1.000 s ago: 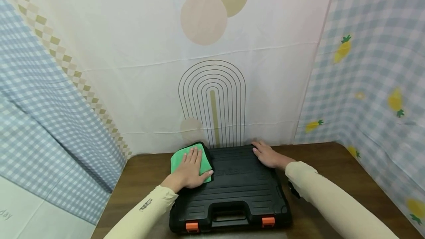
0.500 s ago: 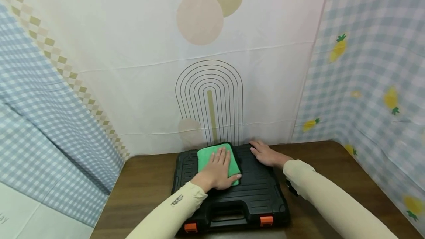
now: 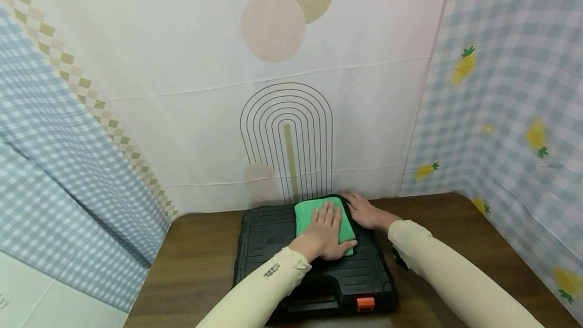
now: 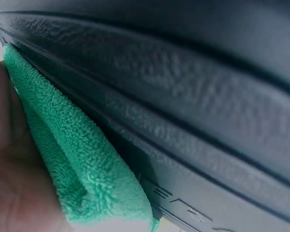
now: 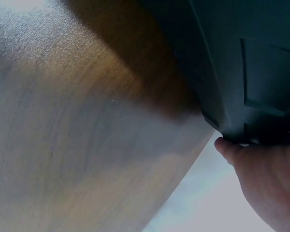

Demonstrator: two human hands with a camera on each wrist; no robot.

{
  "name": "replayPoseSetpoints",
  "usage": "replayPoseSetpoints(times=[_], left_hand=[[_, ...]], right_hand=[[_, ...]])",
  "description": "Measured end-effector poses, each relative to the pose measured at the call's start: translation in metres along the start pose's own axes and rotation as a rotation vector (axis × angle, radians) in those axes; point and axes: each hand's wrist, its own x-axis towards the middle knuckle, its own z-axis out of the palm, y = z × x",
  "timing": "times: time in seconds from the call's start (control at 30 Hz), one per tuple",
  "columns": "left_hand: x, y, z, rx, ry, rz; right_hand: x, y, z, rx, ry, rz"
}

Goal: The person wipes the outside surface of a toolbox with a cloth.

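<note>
In the head view, the left hand (image 3: 325, 238) lies flat on a green cloth (image 3: 303, 218), its grip spread with straight fingers, touching the cloth without closing round it. The cloth sits on the far right part of a black case (image 3: 261, 254), which rests on a brown desk (image 3: 196, 262). The right hand (image 3: 366, 214) rests at the case's far right corner, its grip loose. The left wrist view shows the cloth folded against the ridged case. In the right wrist view, the thumb (image 5: 226, 147) touches the case's edge; the other fingers are hidden.

glare whitens the tabletop (image 5: 77, 130) in the soft, blurry right wrist view.
</note>
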Motion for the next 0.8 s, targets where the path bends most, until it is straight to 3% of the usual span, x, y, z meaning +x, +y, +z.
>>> replayPoseSetpoints(times=[0.17, 0.4, 0.63, 0.8], left_hand=[[-0.007, 0.000, -0.006, -0.018, -0.025, 0.014], [-0.033, 0.007, -0.021, -0.012, -0.089, 0.078], [-0.058, 0.017, -0.020, -0.005, -0.161, 0.114], [-0.069, 0.021, -0.015, -0.008, -0.171, 0.130]], right_hand=[[0.000, -0.001, 0.000, -0.017, -0.002, 0.007], [0.000, 0.000, -0.001, -0.062, -0.013, 0.002], [0.000, 0.001, -0.001, -0.077, -0.005, -0.011], [-0.001, -0.001, -0.001, -0.075, 0.003, -0.025]])
